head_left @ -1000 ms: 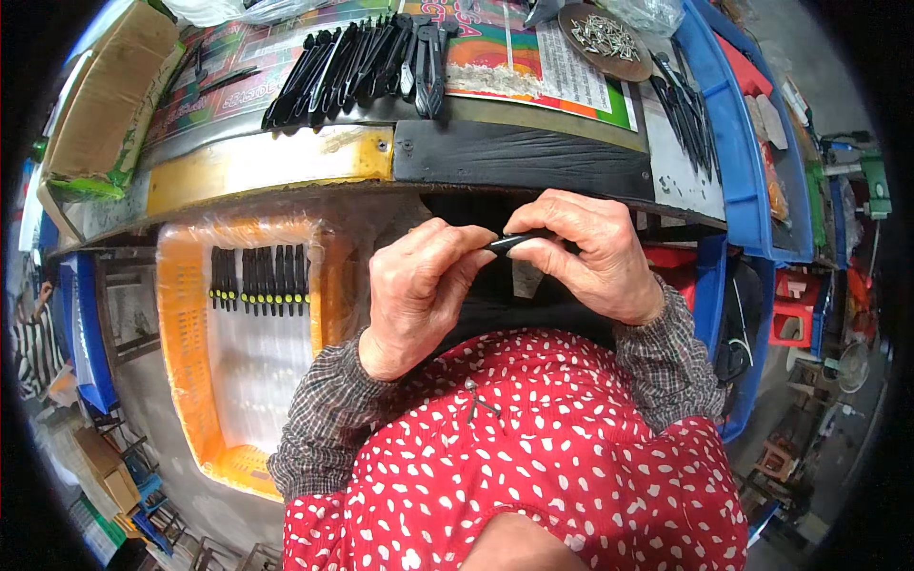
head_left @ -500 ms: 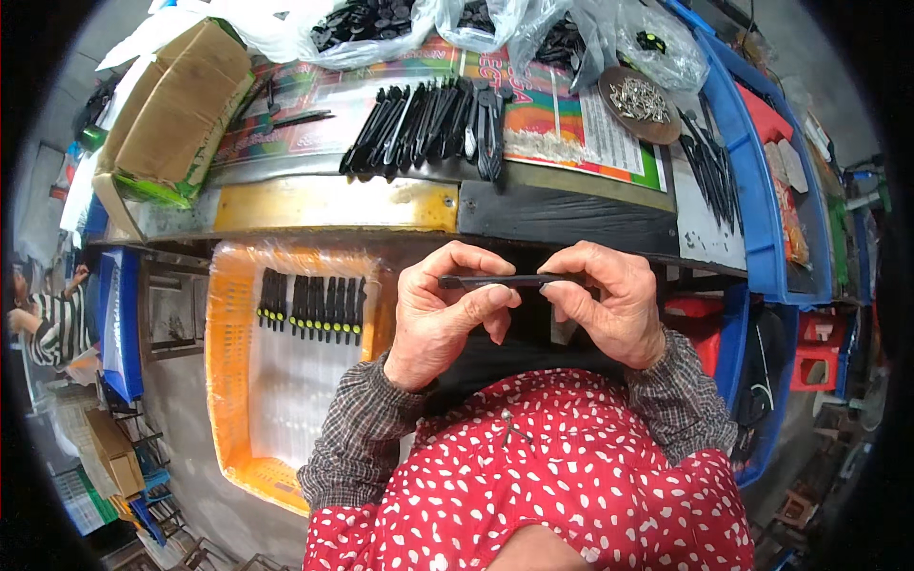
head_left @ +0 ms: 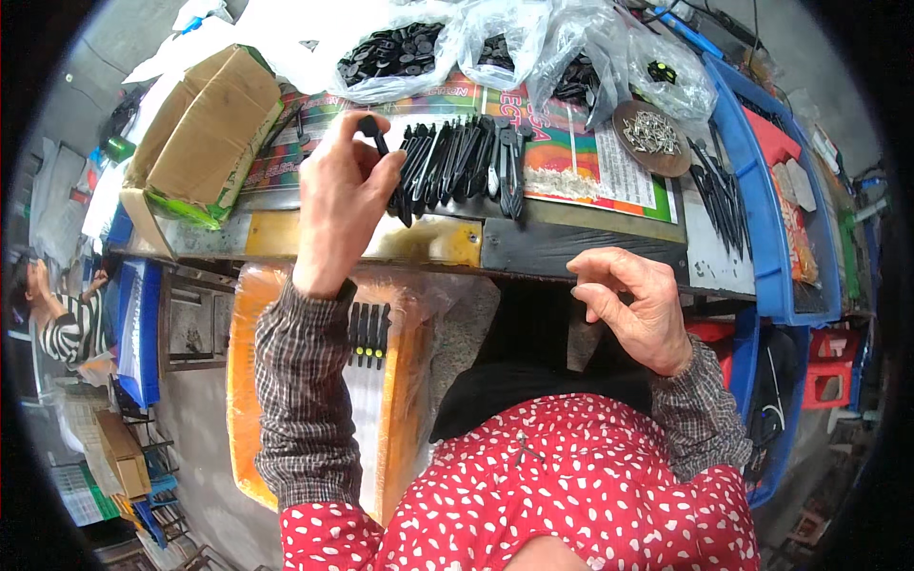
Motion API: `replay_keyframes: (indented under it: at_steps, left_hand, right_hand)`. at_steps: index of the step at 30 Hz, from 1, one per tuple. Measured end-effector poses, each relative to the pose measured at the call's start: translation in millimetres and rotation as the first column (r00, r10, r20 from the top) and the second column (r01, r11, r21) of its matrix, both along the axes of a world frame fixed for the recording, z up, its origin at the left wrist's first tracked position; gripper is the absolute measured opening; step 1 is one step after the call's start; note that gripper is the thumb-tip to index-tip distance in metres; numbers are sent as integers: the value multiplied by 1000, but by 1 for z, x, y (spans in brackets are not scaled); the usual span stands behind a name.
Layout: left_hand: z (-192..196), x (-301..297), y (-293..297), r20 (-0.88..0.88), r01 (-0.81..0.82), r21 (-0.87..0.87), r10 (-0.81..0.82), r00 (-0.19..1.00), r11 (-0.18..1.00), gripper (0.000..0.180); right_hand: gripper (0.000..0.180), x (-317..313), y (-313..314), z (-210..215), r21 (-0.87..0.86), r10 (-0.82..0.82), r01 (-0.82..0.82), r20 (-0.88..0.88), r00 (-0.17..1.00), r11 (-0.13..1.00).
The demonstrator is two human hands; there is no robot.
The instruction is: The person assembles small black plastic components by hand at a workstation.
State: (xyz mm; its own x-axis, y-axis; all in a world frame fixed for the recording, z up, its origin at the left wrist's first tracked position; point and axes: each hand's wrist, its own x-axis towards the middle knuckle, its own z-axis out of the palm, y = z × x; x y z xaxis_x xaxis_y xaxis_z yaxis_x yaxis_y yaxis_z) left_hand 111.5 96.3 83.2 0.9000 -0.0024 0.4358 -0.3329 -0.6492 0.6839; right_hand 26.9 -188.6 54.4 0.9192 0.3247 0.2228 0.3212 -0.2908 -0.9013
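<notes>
While the left hand [head_left: 338, 195] is stretched out over the bench, its thumb and fingers are pinched on a thin black plastic strip [head_left: 373, 135], only the top end of which pokes out above the fingertips. That strip sits right at the left edge of the row of matching black plastic strips [head_left: 457, 164] lying side by side on the colourful printed sheet [head_left: 581, 157], so the held piece is basically touching or just beside the pile, can't tell which.

The right hand [head_left: 633, 309] is lower down, close to the body and well apart from the left one. Its fingers are curled loosely with thumb and forefinger nearly meeting, and I can't see anything in them, so it looks empty as far as the view shows.

Stuff around the hands: left of the left hand there's a flattened brown cardboard box [head_left: 205, 133]. Beyond that hand are clear plastic bags of small black parts [head_left: 405, 52]. Up and to the right of the right hand is a round brown dish of small metal bits [head_left: 652, 138], and further right a blue plastic crate [head_left: 762, 214] with a few more black strips beside it. Under the left forearm, below the bench edge, is an orange tray wrapped in clear film [head_left: 395, 381] holding a short row of black strips with yellow tips [head_left: 367, 333].

Only one view here, the head camera.
</notes>
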Motion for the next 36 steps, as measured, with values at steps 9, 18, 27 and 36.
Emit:
replay_keyframes:
  at_steps: [9, 18, 27, 36]
  left_hand:
    - [-41, 37, -5, 309, -81, 498, -89, 947, 863, 23]
    - [-35, 49, 38, 270, -293, 525, 170, 948, 799, 16]
    - [-55, 56, 95, 296, -286, 660, 110, 949, 695, 13]
    - [-59, 49, 90, 267, -306, 634, 171, 948, 710, 10]
  right_hand:
    - [17, 2, 5, 7, -89, 38, -37, 7, 999, 995]
    - [14, 19, -3, 22, -228, 45, -27, 74, 996, 973]
    - [14, 103, -14, 35, -449, 45, 134, 367, 929, 884]
    - [8, 194, -12, 16, -623, 58, 440, 616, 786, 647]
